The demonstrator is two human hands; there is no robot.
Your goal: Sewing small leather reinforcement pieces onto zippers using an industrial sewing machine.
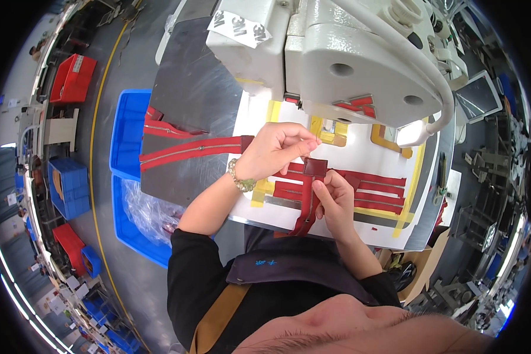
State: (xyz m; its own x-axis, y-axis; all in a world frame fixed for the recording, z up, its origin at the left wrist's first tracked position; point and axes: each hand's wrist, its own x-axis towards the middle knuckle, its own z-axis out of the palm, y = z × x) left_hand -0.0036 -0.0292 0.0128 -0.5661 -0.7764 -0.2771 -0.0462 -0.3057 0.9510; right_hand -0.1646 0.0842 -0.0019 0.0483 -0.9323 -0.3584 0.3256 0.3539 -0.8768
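Observation:
My right hand (335, 202) is closed on a red zipper (305, 213) just below the dark red end tab (315, 167). The zipper's lower end hangs down over the table's near edge. Above the tab, my left hand (282, 144) is closed, thumb and fingertips pinched together. What it pinches, if anything, is too small to make out. Beneath and behind my hands, several red zippers (379, 192) lie side by side on the white worktop. Two more zippers reach leftward, one with a dark tab (247, 143) beside my left wrist.
A white sewing machine (366, 65) with a lit lamp (414, 133) stands over the worktop (360, 236). Yellow tape marks the sheet. Blue bins (130, 127) stand at the left, one containing clear plastic. A cardboard box (422, 274) is at the lower right. Scissors (440, 177) lie at the right edge.

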